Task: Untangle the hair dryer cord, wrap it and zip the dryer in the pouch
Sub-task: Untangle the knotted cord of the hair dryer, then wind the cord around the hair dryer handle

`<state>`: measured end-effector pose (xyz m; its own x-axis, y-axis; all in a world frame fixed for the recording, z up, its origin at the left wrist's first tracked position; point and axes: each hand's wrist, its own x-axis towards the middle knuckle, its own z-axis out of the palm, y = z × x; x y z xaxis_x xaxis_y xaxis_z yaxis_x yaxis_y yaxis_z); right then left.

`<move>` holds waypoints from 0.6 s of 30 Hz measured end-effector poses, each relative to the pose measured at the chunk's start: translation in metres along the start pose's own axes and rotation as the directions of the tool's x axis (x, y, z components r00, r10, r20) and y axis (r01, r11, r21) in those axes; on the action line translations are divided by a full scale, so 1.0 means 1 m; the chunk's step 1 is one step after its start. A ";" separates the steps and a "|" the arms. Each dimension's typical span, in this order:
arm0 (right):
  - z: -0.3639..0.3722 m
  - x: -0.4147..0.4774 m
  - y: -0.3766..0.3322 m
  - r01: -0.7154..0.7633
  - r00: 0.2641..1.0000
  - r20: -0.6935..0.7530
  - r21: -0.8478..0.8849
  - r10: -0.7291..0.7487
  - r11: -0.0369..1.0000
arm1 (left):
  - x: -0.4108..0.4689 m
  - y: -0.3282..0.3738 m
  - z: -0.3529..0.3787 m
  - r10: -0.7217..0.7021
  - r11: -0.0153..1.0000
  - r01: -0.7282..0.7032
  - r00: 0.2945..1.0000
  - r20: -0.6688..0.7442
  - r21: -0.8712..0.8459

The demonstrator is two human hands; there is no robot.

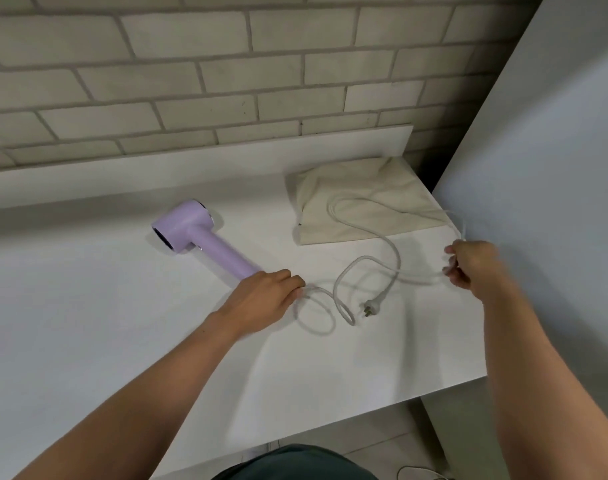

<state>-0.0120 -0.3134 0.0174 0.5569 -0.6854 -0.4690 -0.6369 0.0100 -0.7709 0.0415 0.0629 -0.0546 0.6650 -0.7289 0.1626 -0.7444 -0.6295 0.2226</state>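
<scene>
- Both hands grip the cord [364, 233]: left hand [264, 296] closed on it at the dryer [198, 237] handle's end, right hand [468, 263] pinching a far stretch.
- Loops and plug [373, 303] lie between the 2 hands; pouch [361, 202] beyond, nearer the right.

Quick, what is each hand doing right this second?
Left hand: closed on the white cord close to the lilac hair dryer handle.
Right hand: closed on a blurred stretch of the same cord, lifted off the table.
</scene>
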 end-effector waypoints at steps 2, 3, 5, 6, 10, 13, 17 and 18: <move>0.003 0.007 0.013 0.035 0.999 0.004 -0.319 -0.035 0.947 | -0.004 0.000 -0.010 -0.024 1.000 0.024 1.000 0.010 -0.008; 0.005 0.009 0.019 0.037 0.999 0.007 -0.456 -0.038 0.889 | -0.005 0.000 -0.014 -0.043 0.999 0.043 0.999 0.024 -0.020; 0.011 0.000 0.023 0.033 0.999 0.006 -0.694 -0.040 0.719 | -0.006 0.001 -0.022 -0.067 0.997 0.069 0.997 0.036 -0.030; 0.014 -0.008 0.021 0.032 0.999 0.001 -0.780 -0.049 0.625 | -0.006 0.001 -0.025 -0.071 0.997 0.072 0.997 0.031 -0.031; 0.029 -0.039 -0.005 0.206 0.928 0.000 -0.833 -0.373 0.514 | -0.004 -0.002 -0.034 -0.078 0.995 0.080 0.996 0.039 -0.054; 0.065 -0.078 -0.028 0.643 0.741 0.250 -0.534 -0.624 0.549 | -0.002 -0.002 -0.038 -0.076 0.990 0.080 0.996 0.040 -0.114; 0.111 -0.113 -0.018 0.664 0.617 0.761 -0.368 -0.199 0.651 | 0.005 -0.004 -0.049 -0.099 0.972 0.092 0.995 -0.021 -0.218; 0.116 -0.111 -0.010 0.679 0.596 0.784 -0.377 -0.174 0.630 | 0.006 -0.005 -0.051 -0.106 0.967 0.096 0.994 -0.029 -0.235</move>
<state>-0.0051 -0.1528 0.0270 0.8606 0.1601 -0.4835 -0.2239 -0.7338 -0.6415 0.0523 0.0754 -0.0053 0.7418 -0.6497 0.1663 -0.6419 -0.6160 0.4566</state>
